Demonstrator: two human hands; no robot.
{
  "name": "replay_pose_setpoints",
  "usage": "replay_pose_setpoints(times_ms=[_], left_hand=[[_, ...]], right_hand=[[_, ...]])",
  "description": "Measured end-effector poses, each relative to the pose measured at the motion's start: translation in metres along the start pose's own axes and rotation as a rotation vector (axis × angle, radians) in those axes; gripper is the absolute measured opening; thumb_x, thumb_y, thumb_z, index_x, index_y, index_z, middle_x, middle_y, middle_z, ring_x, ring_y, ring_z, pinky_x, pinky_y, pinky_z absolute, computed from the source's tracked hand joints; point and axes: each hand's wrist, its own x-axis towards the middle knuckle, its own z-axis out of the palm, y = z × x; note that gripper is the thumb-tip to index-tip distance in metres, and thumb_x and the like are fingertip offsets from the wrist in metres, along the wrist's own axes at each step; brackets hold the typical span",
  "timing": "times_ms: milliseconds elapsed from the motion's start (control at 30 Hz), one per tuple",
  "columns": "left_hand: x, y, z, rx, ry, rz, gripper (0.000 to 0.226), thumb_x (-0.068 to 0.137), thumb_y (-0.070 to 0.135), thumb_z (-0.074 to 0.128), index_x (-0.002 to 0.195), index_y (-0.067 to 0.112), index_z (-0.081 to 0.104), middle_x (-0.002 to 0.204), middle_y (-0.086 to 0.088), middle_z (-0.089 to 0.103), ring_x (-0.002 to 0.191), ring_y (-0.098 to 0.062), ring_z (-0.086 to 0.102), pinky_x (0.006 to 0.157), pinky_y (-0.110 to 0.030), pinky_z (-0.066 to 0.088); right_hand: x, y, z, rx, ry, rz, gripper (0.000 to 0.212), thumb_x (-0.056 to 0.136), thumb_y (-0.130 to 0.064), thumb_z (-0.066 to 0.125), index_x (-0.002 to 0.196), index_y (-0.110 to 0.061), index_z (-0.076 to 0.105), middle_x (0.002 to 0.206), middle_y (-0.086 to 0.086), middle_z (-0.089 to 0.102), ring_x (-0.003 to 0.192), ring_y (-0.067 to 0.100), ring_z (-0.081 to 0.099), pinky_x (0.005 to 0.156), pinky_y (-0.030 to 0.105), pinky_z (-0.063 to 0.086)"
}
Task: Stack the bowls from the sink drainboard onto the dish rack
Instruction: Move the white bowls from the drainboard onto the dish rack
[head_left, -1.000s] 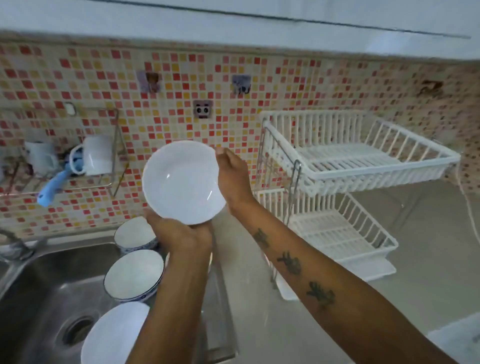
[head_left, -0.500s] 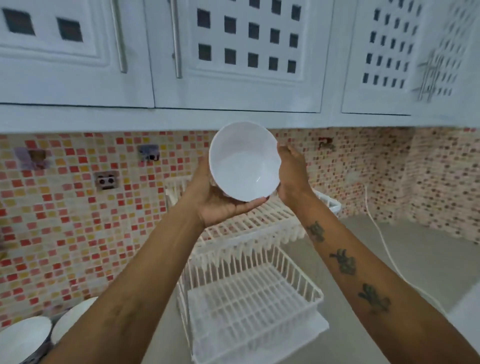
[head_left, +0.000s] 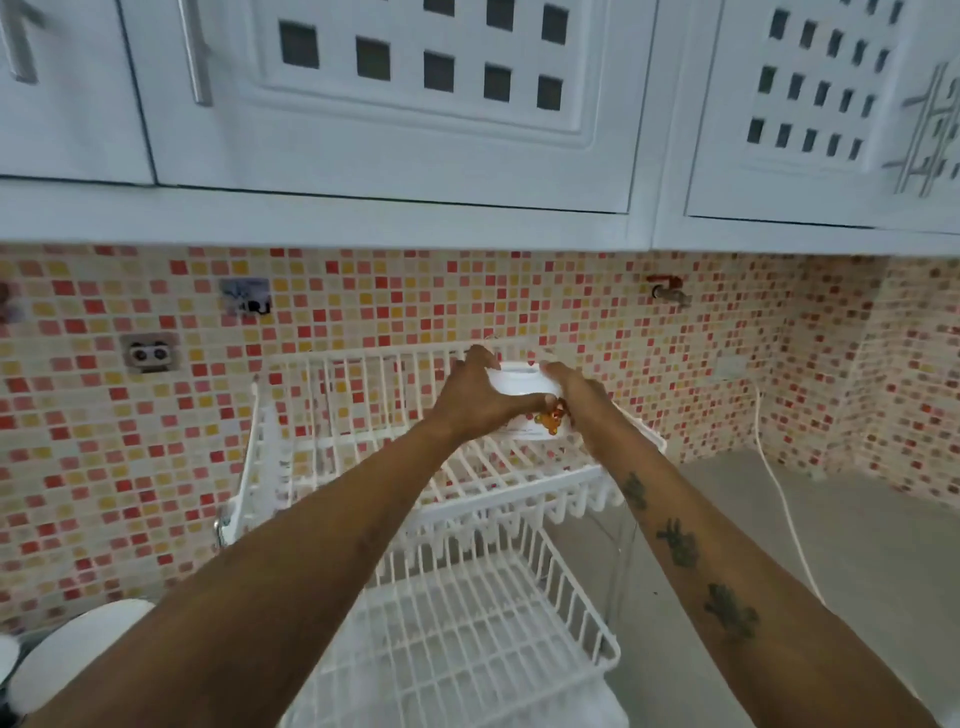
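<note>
We have one white ceramic bowl with an orange printed figure (head_left: 524, 400) turned upside down and clamped between both palms: our left hand (head_left: 475, 402) wraps its near-left wall, our right hand (head_left: 574, 397) presses the opposite side. It sits low over the back right of the white plastic two-tier dish rack (head_left: 363, 467), on the upper tier; whether it touches the slats, we cannot tell. We judge it rigid, fairly light, breakable, and perhaps slick if wet, so holding the walls near the rim suits it. Well behind the grip, at lower left, two more white bowls (head_left: 72, 654) wait, partly cut off.
</note>
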Motion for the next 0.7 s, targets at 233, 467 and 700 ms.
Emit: replay_pose_setpoints(times_ms=[233,467,700], left_hand=[[0.003,-0.015,0.021,0.160,-0.094,-0.016,0.077,0.059,0.050,0.087,0.113,0.016,0.043,0.120,-0.006,0.051,0.101,-0.023,0.057,0.057,-0.021,0.042],[-0.007,-0.015,0.026,0.268,-0.153,-0.021,0.085,0.062,0.043,0.088,0.123,0.013,0.036,0.118,-0.003,0.035,0.103,-0.020,0.045,0.082,-0.026,0.043],[-0.020,-0.005,0.017,0.349,-0.275,-0.028,0.088,0.075,0.041,0.080,0.140,0.018,0.025,0.141,-0.012,0.025,0.131,-0.027,0.036,0.111,-0.039,0.038]], right_hand=[[0.022,0.012,0.000,-0.187,-0.049,0.090,0.033,0.091,-0.026,0.044,0.115,-0.006,0.057,0.081,0.008,0.060,0.068,0.022,0.056,0.059,0.029,0.043],[0.032,0.015,0.001,-0.400,-0.076,0.064,0.035,0.095,-0.013,0.040,0.124,0.001,0.053,0.101,0.015,0.054,0.066,0.021,0.050,0.050,0.028,0.036],[0.031,0.020,0.009,-0.541,0.035,-0.054,0.041,0.093,-0.019,0.041,0.125,0.003,0.053,0.130,0.021,0.055,0.106,0.034,0.060,0.072,0.032,0.046]])
